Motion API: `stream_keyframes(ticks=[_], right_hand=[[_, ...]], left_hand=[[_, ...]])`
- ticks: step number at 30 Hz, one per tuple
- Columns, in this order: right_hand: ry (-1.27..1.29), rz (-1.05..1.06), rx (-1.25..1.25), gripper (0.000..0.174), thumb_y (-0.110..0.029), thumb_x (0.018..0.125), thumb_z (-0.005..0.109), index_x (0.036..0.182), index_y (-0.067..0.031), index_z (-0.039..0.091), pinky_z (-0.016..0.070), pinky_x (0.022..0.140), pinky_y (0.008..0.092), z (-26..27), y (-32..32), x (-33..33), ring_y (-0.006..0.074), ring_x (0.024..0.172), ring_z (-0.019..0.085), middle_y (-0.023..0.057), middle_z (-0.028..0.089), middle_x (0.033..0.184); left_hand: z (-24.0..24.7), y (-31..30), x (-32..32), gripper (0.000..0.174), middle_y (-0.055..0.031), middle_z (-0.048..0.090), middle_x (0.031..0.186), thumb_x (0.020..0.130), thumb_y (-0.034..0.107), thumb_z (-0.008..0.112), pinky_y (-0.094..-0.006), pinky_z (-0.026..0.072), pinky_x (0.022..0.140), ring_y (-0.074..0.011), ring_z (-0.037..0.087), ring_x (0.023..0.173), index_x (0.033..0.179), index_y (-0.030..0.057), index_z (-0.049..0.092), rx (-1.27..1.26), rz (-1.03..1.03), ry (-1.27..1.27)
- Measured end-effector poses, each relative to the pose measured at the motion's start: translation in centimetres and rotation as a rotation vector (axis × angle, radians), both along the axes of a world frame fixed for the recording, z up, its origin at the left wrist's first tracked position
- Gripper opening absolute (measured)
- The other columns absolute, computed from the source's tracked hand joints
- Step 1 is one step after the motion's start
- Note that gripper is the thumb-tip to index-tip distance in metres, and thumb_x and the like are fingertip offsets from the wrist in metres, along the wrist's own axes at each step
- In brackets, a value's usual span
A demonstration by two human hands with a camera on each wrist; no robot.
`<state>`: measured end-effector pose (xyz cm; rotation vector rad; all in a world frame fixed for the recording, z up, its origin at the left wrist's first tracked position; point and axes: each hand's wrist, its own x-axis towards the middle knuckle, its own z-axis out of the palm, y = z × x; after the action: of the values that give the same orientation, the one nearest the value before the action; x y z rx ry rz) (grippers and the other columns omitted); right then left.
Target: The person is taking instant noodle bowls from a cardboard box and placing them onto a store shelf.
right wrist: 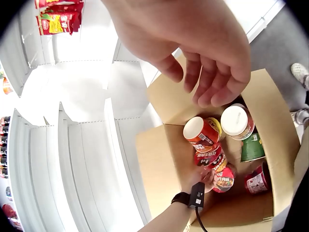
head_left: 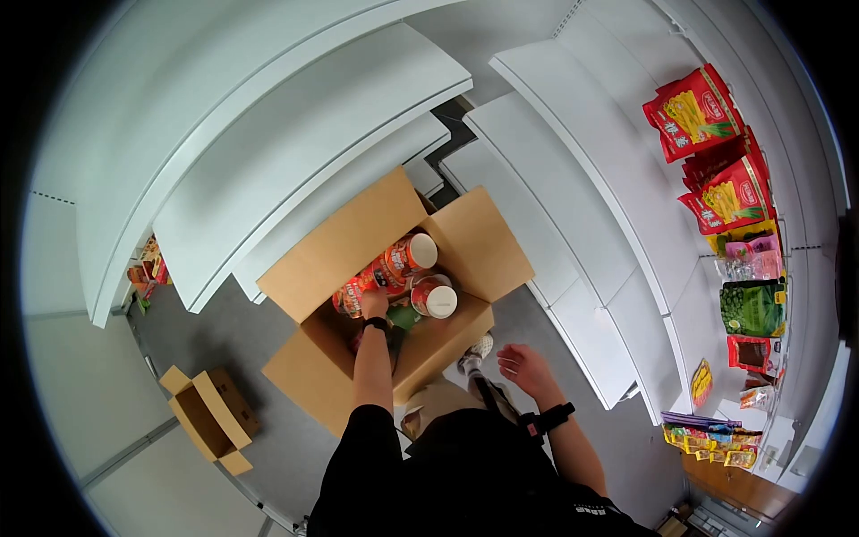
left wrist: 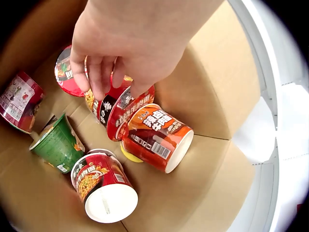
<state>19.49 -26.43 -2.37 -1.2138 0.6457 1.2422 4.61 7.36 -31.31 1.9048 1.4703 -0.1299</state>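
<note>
Inside a large cardboard box [head_left: 461,331], my left hand [left wrist: 130,48] reaches down over a red noodle cup [left wrist: 104,108], fingers and thumb curved round it. Another red cup [left wrist: 66,75] lies just beyond the fingers, and an orange-red cup [left wrist: 157,137] lies against the gripped one. A green cup [left wrist: 58,145] and a red cup with a white base [left wrist: 107,188] lie apart from the hand. One more red cup [left wrist: 20,102] rests by the box wall. My right hand [right wrist: 193,48] hangs above and outside the box, fingers loosely bent, holding nothing.
White shelves [head_left: 555,224] stand around the box. Red snack bags [head_left: 698,112] and other packets [head_left: 752,309] hang at the right. A smaller open cardboard box [head_left: 210,416] sits on the grey floor at the left. The box flaps [head_left: 479,242] are spread outward.
</note>
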Motion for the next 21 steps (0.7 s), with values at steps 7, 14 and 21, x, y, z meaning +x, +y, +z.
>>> stream_keyframes(ticks=[7,14,21], right_hand=[[-0.003,-0.012,-0.025,0.019,-0.023,0.090,0.055,0.098,-0.0064,0.062,0.0490,0.081,0.0364,-0.3,-1.8,-0.3,0.0222,0.089,0.060,0.0107,0.065,0.098],[-0.065,0.002,-0.084,0.023,-0.025,0.091,0.053,0.102,-0.0062,0.059,0.0490,0.080,0.0355,-0.2,-3.4,-0.5,0.0209,0.089,0.060,0.0095,0.065,0.098],[-0.088,0.036,-0.083,0.024,-0.027,0.091,0.053,0.103,-0.0064,0.059,0.0489,0.081,0.0349,-0.5,-4.0,-0.4,0.0203,0.090,0.060,0.0090,0.064,0.099]], left_hand=[[1.3,0.3,1.5,0.042,-0.0265,0.064,0.095,0.079,0.038,0.064,-0.0470,0.0497,0.082,-0.0396,0.062,0.095,0.089,-0.0024,0.067,-0.081,0.132,0.069],[1.7,-0.1,2.4,0.041,-0.0229,0.066,0.097,0.081,0.040,0.064,-0.0459,0.0523,0.077,-0.0360,0.064,0.094,0.091,0.0005,0.068,-0.033,0.143,0.147],[3.9,-0.6,2.5,0.032,-0.0236,0.066,0.090,0.078,0.031,0.064,-0.0471,0.0501,0.078,-0.0394,0.063,0.090,0.088,0.0009,0.067,0.086,0.244,-0.008]])
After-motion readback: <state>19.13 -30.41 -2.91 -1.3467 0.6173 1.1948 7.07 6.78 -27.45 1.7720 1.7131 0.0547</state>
